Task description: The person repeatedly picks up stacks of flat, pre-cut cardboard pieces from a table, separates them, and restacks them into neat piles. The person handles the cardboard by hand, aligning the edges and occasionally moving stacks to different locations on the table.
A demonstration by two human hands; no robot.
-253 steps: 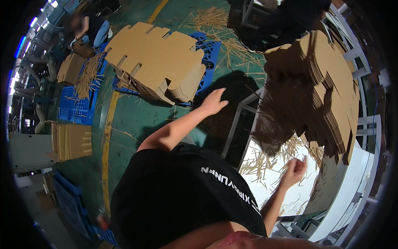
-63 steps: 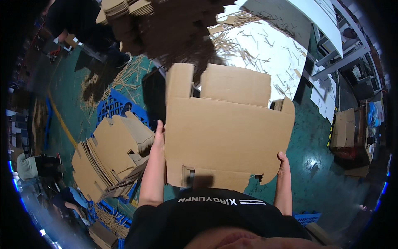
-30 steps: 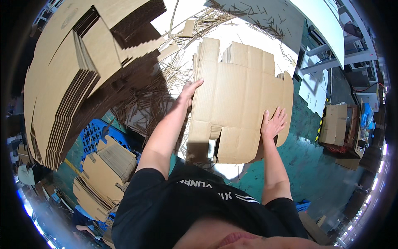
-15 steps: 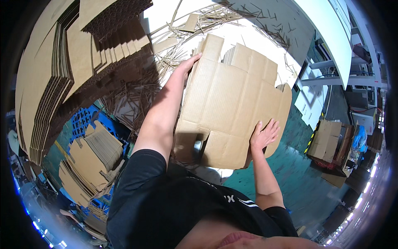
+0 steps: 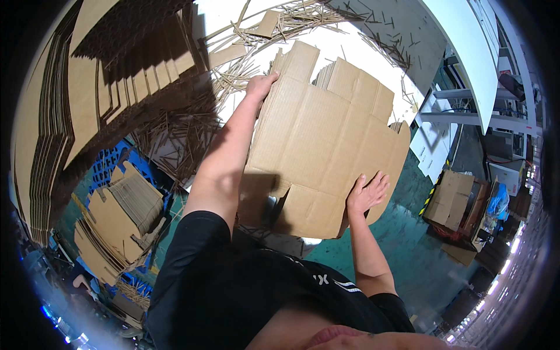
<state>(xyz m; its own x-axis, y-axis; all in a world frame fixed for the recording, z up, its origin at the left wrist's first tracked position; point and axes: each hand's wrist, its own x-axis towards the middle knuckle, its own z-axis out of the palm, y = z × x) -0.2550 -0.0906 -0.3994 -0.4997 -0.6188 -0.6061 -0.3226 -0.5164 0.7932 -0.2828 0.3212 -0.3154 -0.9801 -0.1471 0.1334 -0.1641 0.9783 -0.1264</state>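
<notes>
In front of me lies a stack of flat, die-cut cardboard box blanks (image 5: pixel 326 134), brown and creased, with slots and tabs along its edges. Its near side reaches past the white tabletop. My left hand (image 5: pixel 262 87) grips the far left edge of the stack; its fingers are bent and partly hidden at the edge. On the right part of the top sheet lies my right hand (image 5: pixel 368 193), flat with fingers spread. Shadow covers the near left corner, where a cut-out shows.
Tall stacks of cardboard blanks (image 5: pixel 55 134) stand at the left. Thin cardboard offcuts (image 5: pixel 181 137) litter the white table (image 5: pixel 344 46). Below left, more blanks (image 5: pixel 125 204) rest by a blue plastic pallet (image 5: pixel 108 166). An open carton (image 5: pixel 452 201) stands on the green floor at right.
My left hand has gone from stretched fingers along the stack's edge to bent ones. The stack has shifted very slightly, and my right hand stays flat on it. The view has turned a little.
</notes>
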